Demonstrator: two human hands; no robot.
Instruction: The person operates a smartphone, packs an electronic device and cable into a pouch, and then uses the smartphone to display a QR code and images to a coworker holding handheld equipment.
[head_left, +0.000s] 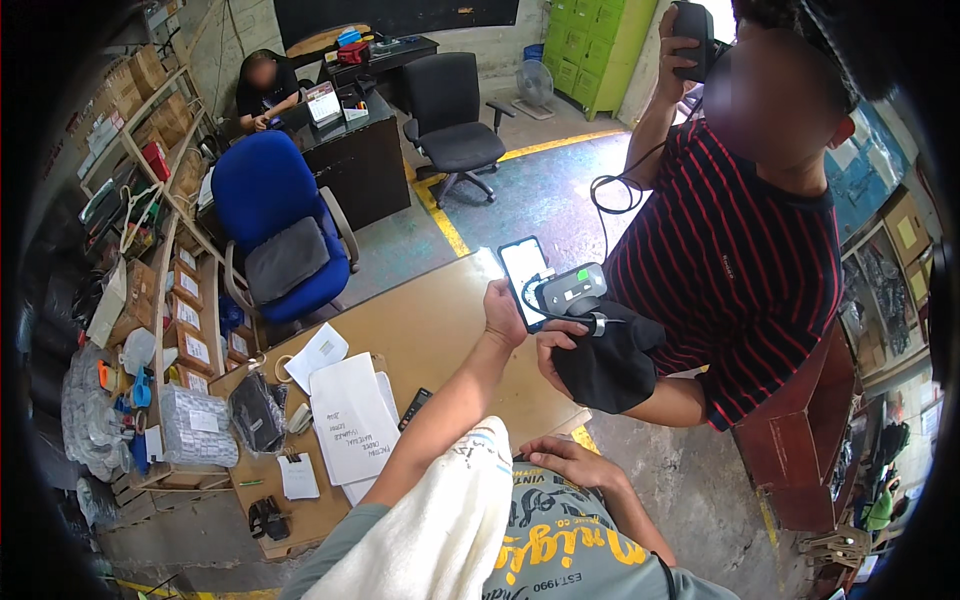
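Observation:
My left hand (505,313) reaches forward over the table, its fingers wrapped round the lower edge of a smartphone (518,262) with a lit screen. Right beside the phone is a small grey device (575,289) with a green sticker and a black cable. A co-worker's hand (556,352) supports it together with a black cap (606,368). My right hand (565,462) lies in front of my shirt near the table's front edge, fingers loosely stretched, holding nothing. A white towel (450,520) hangs over my shoulder.
The brown table (440,310) bears papers (350,415), a notepad (298,477) and a plastic-wrapped black item (258,412). A co-worker (740,250) in a striped shirt stands close at right, lifting a black device (692,42). Beyond are a blue chair (265,185) and a seated person (268,95).

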